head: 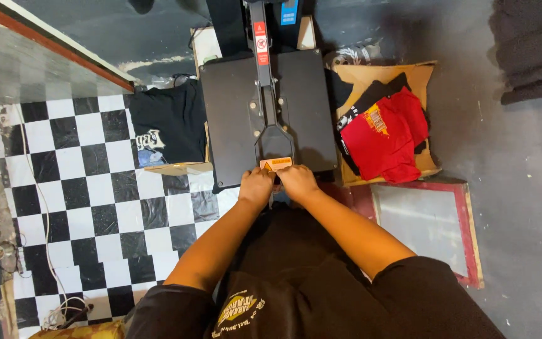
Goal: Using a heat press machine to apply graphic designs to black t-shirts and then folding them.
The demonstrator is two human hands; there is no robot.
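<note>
Hands meet on the front end of a heat press handle (275,147), a dark lever that runs down the middle of the flat black top plate (230,107) and widens toward the person. The left hand (256,186) is curled into a fist around the handle's near end, and the right hand (297,182) is curled the same way just beside it, the knuckles touching or nearly so; an orange and white label shows just above them. The press sits on the floor straight ahead of the person, its plate lying flat. To the left of it a black printed shirt (164,125) lies partly on a black and white checkered floor covering (83,188). To the right an open cardboard box (421,78) holds a red shirt (387,138) over dark cloth. Nearer the person on the right, a red-framed screen (468,226) lies flat on the grey floor (522,163).
</note>
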